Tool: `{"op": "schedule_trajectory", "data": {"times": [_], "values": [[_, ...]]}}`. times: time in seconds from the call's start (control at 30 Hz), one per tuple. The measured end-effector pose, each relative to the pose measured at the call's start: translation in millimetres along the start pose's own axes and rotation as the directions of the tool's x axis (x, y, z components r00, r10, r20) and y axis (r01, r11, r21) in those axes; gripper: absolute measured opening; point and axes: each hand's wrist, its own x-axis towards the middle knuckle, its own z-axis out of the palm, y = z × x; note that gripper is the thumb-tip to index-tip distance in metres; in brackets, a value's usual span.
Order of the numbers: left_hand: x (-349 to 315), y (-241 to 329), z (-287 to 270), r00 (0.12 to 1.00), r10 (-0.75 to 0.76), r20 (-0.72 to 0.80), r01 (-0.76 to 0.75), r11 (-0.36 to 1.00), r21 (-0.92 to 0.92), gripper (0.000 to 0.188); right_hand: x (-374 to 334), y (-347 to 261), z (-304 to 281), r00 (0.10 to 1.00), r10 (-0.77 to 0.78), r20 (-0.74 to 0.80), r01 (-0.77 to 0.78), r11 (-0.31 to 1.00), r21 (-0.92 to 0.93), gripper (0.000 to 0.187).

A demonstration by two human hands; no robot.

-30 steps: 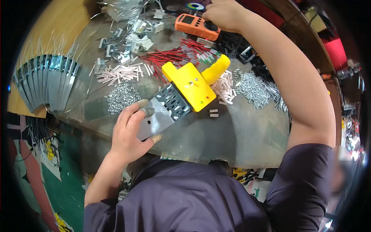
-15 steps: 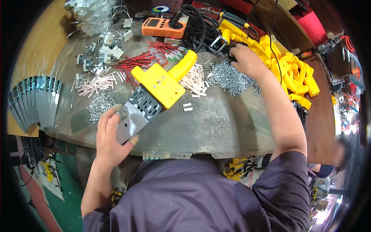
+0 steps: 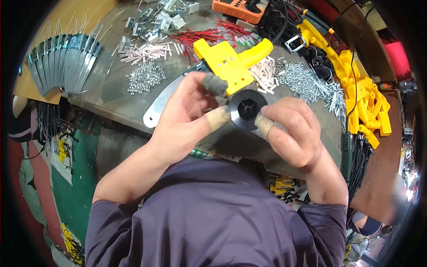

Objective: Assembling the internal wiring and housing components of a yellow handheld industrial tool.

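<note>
- Nearest is the dark shirt [image 3: 213, 213] of the person, below both forearms.
- The right hand [image 3: 291, 131] pinches a round black disc [image 3: 247, 109] between thumb and forefinger, above the table's near edge; the thumb wears tan tape.
- The left hand [image 3: 178, 122] has its taped thumb at the disc's left rim and its other fingers curled, a gap between; whether it grips the disc, I cannot tell.
- Just beyond the disc, a yellow housing [image 3: 226, 66] with a handle lies on the grey table [image 3: 104, 95], a metal plate [image 3: 163, 97] extending from it toward the near left.
- Around the housing are small nuts [image 3: 144, 78], pale sticks [image 3: 263, 73], silver screws [image 3: 296, 75] and red wires [image 3: 209, 33].
- To the right, yellow casings [image 3: 367, 102] are heaped.
- Farthest, an orange meter [image 3: 240, 10] lies at the top.
</note>
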Motion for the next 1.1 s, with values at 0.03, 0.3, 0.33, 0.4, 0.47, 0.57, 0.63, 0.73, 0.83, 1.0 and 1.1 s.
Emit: {"op": "schedule_trajectory", "data": {"times": [0.03,0.3,0.33,0.4,0.47,0.57,0.63,0.73,0.83,1.0,1.1], "values": [[3.1,0.5,4.7,1.000,0.014,-0.004,-0.014,0.994,-0.106,0.041,0.2,-3.3,2.2,1.000,0.004,-0.003,-0.003,1.000,0.009,0.029],[2.1,4.5,5.2,0.997,-0.058,-0.040,0.046,0.967,-0.252,0.038,-10.9,-15.7,27.9,0.889,0.456,-0.035,-0.378,0.775,0.506,0.045],[1.2,3.3,3.8,0.991,-0.132,0.013,0.128,0.926,-0.356,0.040,-9.6,-15.0,30.0,0.911,0.412,-0.025,-0.353,0.809,0.471,0.050],[-0.2,-3.8,0.8,0.968,-0.214,0.133,0.252,0.838,-0.484,0.044,-8.8,-13.5,34.3,0.933,0.361,-0.008,-0.321,0.840,0.438,0.055],[-3.0,-5.3,-0.2,0.965,-0.230,0.128,0.263,0.858,-0.440,0.044,-9.1,-12.2,37.5,0.863,0.496,0.097,-0.465,0.702,0.540,0.051],[-8.1,-2.2,-12.4,0.983,-0.162,0.092,0.177,0.966,-0.189,0.052,-2.7,-10.8,41.4,0.550,0.776,0.310,-0.481,-0.009,0.877,0.040],[-10.5,-3.4,-35.1,0.896,0.425,0.130,-0.252,0.245,0.936,0.061,-11.5,6.9,44.6,0.588,0.746,0.313,-0.489,0.019,0.872,0.034],[-10.1,-9.5,-52.2,0.942,0.316,0.113,-0.163,0.139,0.977,0.061,-3.8,13.6,47.3,0.480,0.735,0.479,-0.360,-0.334,0.871,0.033],[-9.5,-16.5,-52.7,0.962,0.266,0.061,-0.106,0.157,0.982,0.054,-2.8,20.4,54.0,0.477,0.746,0.464,-0.349,-0.324,0.879,0.035],[-8.1,-14.3,-55.9,0.965,0.251,0.082,-0.136,0.210,0.968,0.051,4.9,36.0,56.6,0.524,0.756,0.391,-0.460,-0.134,0.878,0.031],[-6.7,-13.8,-56.3,0.964,0.250,0.089,-0.144,0.210,0.967,0.051,21.5,48.4,56.8,0.589,0.747,0.308,-0.658,0.222,0.720,0.033]]}}
